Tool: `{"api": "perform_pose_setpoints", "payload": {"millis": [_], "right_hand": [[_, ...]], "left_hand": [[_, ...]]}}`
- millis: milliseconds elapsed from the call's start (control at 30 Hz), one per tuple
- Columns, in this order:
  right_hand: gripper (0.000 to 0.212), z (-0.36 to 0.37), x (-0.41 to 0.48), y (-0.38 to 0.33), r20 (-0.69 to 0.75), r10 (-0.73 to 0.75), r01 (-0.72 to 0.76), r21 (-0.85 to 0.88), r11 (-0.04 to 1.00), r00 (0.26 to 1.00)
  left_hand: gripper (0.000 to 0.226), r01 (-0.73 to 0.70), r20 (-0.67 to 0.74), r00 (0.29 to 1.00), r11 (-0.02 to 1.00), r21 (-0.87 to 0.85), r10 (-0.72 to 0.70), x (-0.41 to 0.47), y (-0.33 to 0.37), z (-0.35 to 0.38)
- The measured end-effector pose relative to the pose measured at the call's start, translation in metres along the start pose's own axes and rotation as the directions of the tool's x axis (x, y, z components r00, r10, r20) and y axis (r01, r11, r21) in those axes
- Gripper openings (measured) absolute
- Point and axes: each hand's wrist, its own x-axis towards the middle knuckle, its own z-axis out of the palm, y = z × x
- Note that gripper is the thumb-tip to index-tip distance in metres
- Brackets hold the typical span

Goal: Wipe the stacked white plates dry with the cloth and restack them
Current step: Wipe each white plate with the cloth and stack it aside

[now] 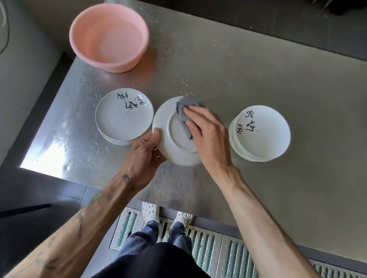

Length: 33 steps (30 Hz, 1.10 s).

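White plate point(175, 154) upturned, left hand point(143, 157) gripping rim, right hand point(209, 136) flat, pressing cloth point(185, 108) down

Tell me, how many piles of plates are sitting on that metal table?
2. The left pile sits near the pink basin; the right pile sits across from it. A single plate, held upside down between them, belongs to neither. No others show.

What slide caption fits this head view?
Left hand holds an upturned white plate while the right hand presses a grey cloth to its underside, between the left stack and right stack.
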Motion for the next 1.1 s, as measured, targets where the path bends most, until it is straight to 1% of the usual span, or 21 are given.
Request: {"api": "perform_pose_setpoints", "payload": {"millis": [67, 100, 200, 267, 367, 400, 467, 533, 633, 700, 800, 867, 933, 967, 1033, 1100], "right_hand": [[0.034, -0.004, 0.012, 0.004, 0.049, -0.026, 0.026, 0.006, 1.000, 0.998], [0.034, -0.007, 0.017, 0.008, 0.056, -0.014, 0.013, 0.022, 1.000, 0.998], [0.033, -0.015, 0.015, 0.021, 0.015, 0.137, -0.137, 0.124, 0.983, 0.991], [0.032, -0.015, 0.000, 0.021, -0.001, 0.194, -0.192, 0.158, 0.969, 0.981], [0.033, -0.010, -0.028, 0.016, 0.014, 0.153, -0.153, 0.133, 0.979, 0.988], [0.033, -0.011, -0.028, 0.017, 0.020, 0.160, -0.162, 0.137, 0.977, 0.987], [0.032, -0.015, -0.011, 0.024, 0.029, 0.227, -0.229, 0.177, 0.957, 0.973], [0.031, -0.022, 0.012, 0.032, 0.070, 0.299, -0.307, 0.227, 0.924, 0.952], [0.031, -0.030, 0.023, 0.041, 0.119, 0.323, -0.344, 0.274, 0.898, 0.939], [0.031, -0.028, 0.008, 0.041, 0.087, 0.357, -0.366, 0.295, 0.883, 0.930], [0.030, -0.013, -0.031, 0.027, -0.005, 0.420, -0.393, 0.343, 0.853, 0.908], [0.031, 0.003, -0.053, 0.011, -0.088, 0.402, -0.357, 0.320, 0.878, 0.911], [0.030, 0.018, -0.068, -0.008, -0.167, 0.334, -0.296, 0.218, 0.930, 0.928], [0.030, 0.024, -0.070, -0.018, -0.177, 0.292, -0.264, 0.163, 0.951, 0.940], [0.031, 0.033, -0.070, -0.034, -0.151, 0.212, -0.202, 0.076, 0.976, 0.966], [0.032, 0.034, -0.067, -0.038, -0.125, 0.176, -0.172, 0.043, 0.984, 0.976]], "left_hand": [[0.051, 0.001, 0.012, 1.000, 1.000, -0.007, -0.001, -0.001, 0.000, -0.001], [0.049, -0.007, 0.013, 1.000, 1.000, -0.012, 0.007, 0.000, 0.001, -0.001], [0.043, -0.026, 0.000, 1.000, 0.999, -0.041, 0.026, 0.003, 0.005, -0.004], [0.039, -0.037, -0.014, 0.999, 0.997, -0.067, 0.036, 0.006, 0.006, -0.004], [0.035, -0.028, -0.018, 0.999, 0.996, -0.080, 0.027, 0.006, 0.003, -0.004], [0.034, -0.018, -0.019, 1.000, 0.997, -0.074, 0.016, 0.006, 0.002, -0.004], [0.033, 0.000, -0.023, 1.000, 0.999, -0.052, -0.001, 0.004, -0.001, -0.006], [0.033, 0.007, -0.020, 1.000, 0.999, -0.046, -0.008, 0.003, -0.001, -0.008], [0.034, 0.003, -0.022, 1.000, 0.997, -0.081, -0.005, 0.004, 0.003, -0.006], [0.037, -0.007, -0.041, 0.999, 0.990, -0.139, 0.002, 0.007, 0.007, -0.002], [0.032, -0.031, -0.094, 0.996, 0.975, -0.222, 0.010, 0.014, 0.009, 0.006], [0.035, -0.049, -0.123, 0.992, 0.975, -0.218, 0.023, 0.018, 0.007, 0.012], [0.039, -0.058, -0.137, 0.990, 0.975, -0.214, 0.029, 0.019, -0.001, 0.017], [0.037, -0.058, -0.137, 0.990, 0.978, -0.200, 0.030, 0.019, -0.005, 0.020], [0.032, -0.036, -0.132, 0.991, 0.988, -0.153, 0.015, 0.016, -0.013, 0.024], [0.033, -0.010, -0.126, 0.992, 0.989, -0.149, -0.009, 0.013, -0.018, 0.025]]}}
